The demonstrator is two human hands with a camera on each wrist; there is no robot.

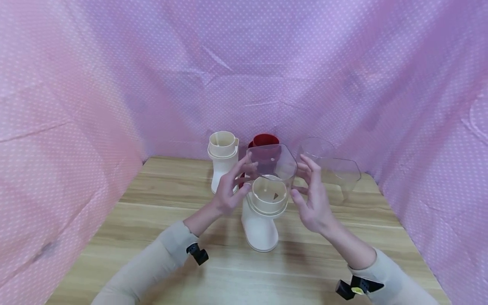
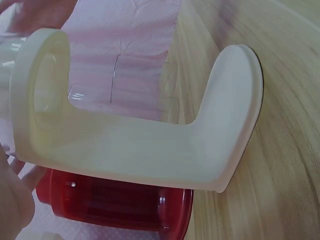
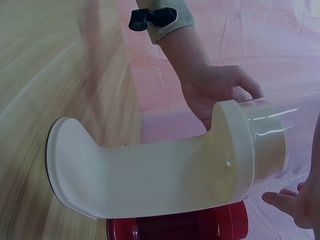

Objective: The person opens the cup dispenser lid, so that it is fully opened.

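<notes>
A clear plastic container with a wide angular top sits over the round cream collar of a white boot-shaped plastic stand, which stands upright on the table. My left hand grips the container's left side, its thumb near the collar. From the right, my right hand holds the opposite side with fingers and thumb spread around it. In the right wrist view, the clear wall surrounds the cream collar. A small dark triangular mark shows inside the collar. The container's lower edge is hard to make out.
Behind, on the left, stands another white boot-shaped stand. A red stand is partly hidden behind the container. Two more clear containers are at the back right. Pink dotted cloth hangs around the wooden table.
</notes>
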